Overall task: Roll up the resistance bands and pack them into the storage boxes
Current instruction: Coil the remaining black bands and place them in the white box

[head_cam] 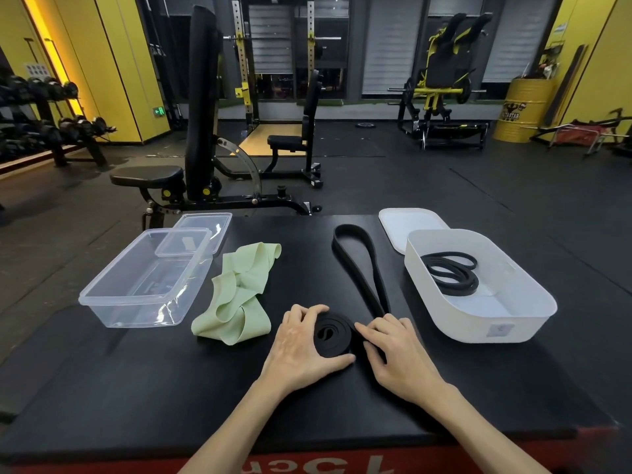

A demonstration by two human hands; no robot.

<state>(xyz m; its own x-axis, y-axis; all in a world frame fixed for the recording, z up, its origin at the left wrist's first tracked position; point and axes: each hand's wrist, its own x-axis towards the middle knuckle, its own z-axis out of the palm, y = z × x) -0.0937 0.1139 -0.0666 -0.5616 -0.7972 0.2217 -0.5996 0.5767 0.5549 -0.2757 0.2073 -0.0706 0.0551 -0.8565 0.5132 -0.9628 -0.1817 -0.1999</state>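
my left hand (301, 340) cups the rolled part of the black band (333, 335), fingers curled over its far edge and thumb along the near edge, so the coil cannot spring open. my right hand (396, 350) is closed on the loose strand just where it meets the roll, fingers bent over it to feed it in flat and tight; i cannot tell whether the thumb is tucked under. the roll lies flat on the counter (136, 388), which gives me something to press against. the unrolled rest of the band runs away from me as a long narrow loop, laid straight so it winds in without twisting.

just left of my hands the green band (236, 295) lies crumpled, not yet rolled. beyond it is the clear box (143, 278), its clear lid (198, 234) propped on the far corner. to my right the white box (478, 323) stands open with a coiled band (449, 271) inside, the white lid (410, 224) behind it, near enough, i judge, to drop this roll in.
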